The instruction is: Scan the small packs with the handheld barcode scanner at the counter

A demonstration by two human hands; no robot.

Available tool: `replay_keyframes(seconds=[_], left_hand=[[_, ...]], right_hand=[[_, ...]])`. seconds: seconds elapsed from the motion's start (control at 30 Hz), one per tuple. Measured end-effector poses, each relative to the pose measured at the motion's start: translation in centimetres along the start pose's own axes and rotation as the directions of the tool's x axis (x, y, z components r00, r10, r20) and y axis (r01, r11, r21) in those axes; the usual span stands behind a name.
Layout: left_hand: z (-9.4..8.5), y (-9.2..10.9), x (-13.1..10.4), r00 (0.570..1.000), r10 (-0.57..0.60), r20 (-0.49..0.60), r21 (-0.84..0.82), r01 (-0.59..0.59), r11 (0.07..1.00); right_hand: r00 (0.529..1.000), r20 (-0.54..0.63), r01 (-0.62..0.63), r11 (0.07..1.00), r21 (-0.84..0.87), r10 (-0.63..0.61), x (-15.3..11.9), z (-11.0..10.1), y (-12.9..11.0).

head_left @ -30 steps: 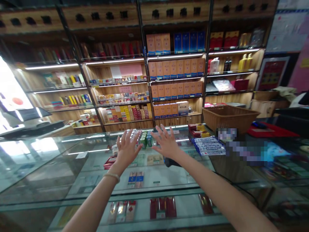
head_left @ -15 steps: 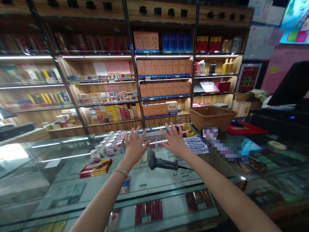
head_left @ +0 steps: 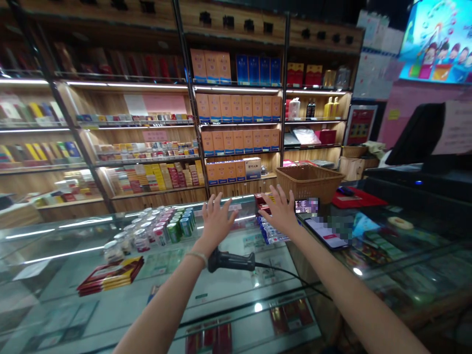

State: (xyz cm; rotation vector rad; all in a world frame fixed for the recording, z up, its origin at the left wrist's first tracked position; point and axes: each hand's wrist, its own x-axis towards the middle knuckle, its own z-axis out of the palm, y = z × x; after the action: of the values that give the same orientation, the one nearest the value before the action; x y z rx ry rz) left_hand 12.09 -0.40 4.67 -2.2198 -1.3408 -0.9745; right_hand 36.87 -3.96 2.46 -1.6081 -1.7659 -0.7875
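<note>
My left hand (head_left: pixel 216 219) reaches out over the glass counter (head_left: pixel 221 295) with its fingers spread and nothing in them. Below its wrist lies a black barcode scanner (head_left: pixel 234 261), partly covered by my forearm. To the left stand several small jars and cans in rows (head_left: pixel 160 228). Fingers apart, my right hand (head_left: pixel 279 214) is over or just in front of a pile of blue-and-white packets (head_left: pixel 270 234) and partly hides it. Whether it touches them I cannot tell. Red-and-yellow packets (head_left: pixel 112 276) lie stacked at the counter's left.
A brown woven basket (head_left: pixel 309 182) sits behind my right hand. Phones (head_left: pixel 326 233) lie right of the packets. A black monitor (head_left: pixel 416 132) stands at far right. The scanner's cable (head_left: pixel 291 276) crosses the counter. Shelves of boxes (head_left: pixel 239 108) line the back.
The view has turned to the right, so the counter goods appear farther left. Both hands stay stretched out and spread; relative to the counter they have shifted right, the right hand now in front of the packets.
</note>
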Motion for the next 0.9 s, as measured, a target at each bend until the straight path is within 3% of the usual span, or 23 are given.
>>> replay_keyframes(seconds=[0.2, 0.4, 0.63, 0.9], left_hand=[[2.4, 2.2, 1.4, 0.997, -0.032, 0.064, -0.016, 0.033, 0.999], [3.9, 4.5, 3.4, 0.986, -0.08, 0.149, 0.046, 0.073, 0.996], [5.9, 6.5, 5.1, 0.974, -0.09, 0.206, 0.043, 0.083, 0.996], [9.4, 7.2, 5.6, 0.967, -0.076, 0.242, 0.036, 0.069, 0.997]], right_hand=[[0.999, -0.022, -0.04, 0.997, -0.07, 0.039, 0.4, 1.2, 3.4], [0.991, 0.062, -0.112, 0.99, -0.086, 0.117, 1.6, 2.7, 6.3], [0.977, 0.135, -0.152, 0.984, -0.096, 0.164, 1.7, 5.1, 8.3], [0.975, 0.134, -0.166, 0.98, -0.111, 0.18, 0.4, 7.9, 9.6]])
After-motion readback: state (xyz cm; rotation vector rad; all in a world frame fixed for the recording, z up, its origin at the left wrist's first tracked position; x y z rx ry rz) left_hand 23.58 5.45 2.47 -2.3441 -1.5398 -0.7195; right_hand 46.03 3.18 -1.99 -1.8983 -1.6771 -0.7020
